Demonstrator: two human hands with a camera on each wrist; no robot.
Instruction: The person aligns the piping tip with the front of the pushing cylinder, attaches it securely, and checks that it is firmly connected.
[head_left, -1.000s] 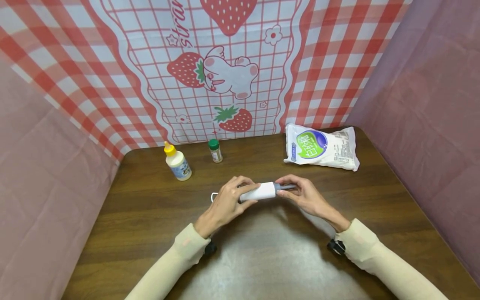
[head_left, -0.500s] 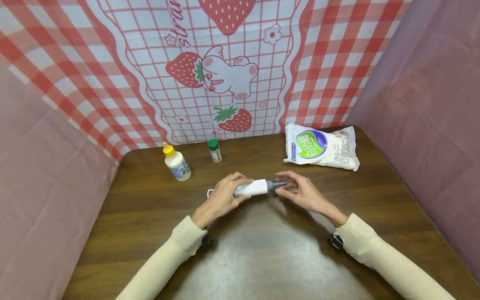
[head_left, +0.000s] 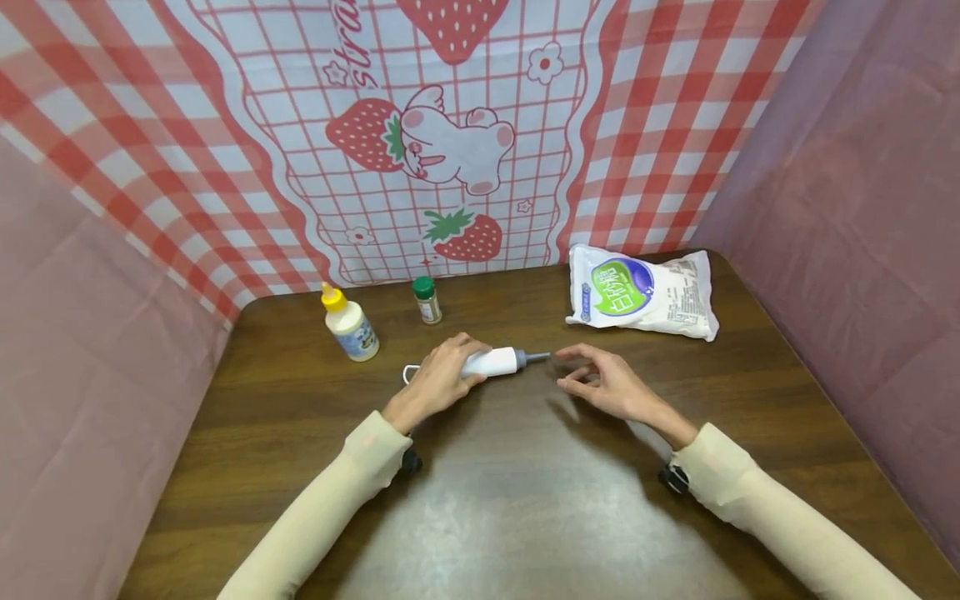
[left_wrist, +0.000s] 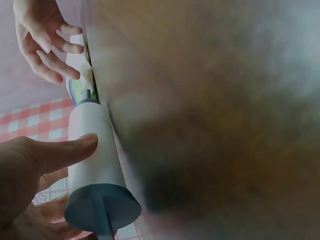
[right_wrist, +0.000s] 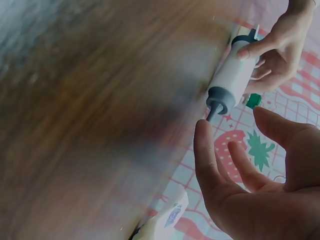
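A white piping syringe (head_left: 495,362) with a grey nozzle lies across the middle of the head view, its nozzle toward the right. My left hand (head_left: 441,375) grips its barrel near the back end. Beyond that hand a white loop handle (head_left: 408,373) sticks out. In the left wrist view the thumb lies along the barrel, above a dark grey end cap (left_wrist: 102,212) with a rod. My right hand (head_left: 611,385) holds nothing; its fingers are loosely bent and apart, just right of the nozzle. The right wrist view shows the index fingertip close to the nozzle (right_wrist: 215,111).
At the back left of the wooden table (head_left: 510,517) stand a yellow-capped squeeze bottle (head_left: 352,329) and a small green-capped jar (head_left: 427,302). A white packaged bag (head_left: 641,293) lies at the back right. A checked strawberry cloth (head_left: 450,150) hangs behind.
My right hand has let go of the nozzle and its fingers have spread. My left hand has drawn the syringe leftward and slightly back, away from the right hand.
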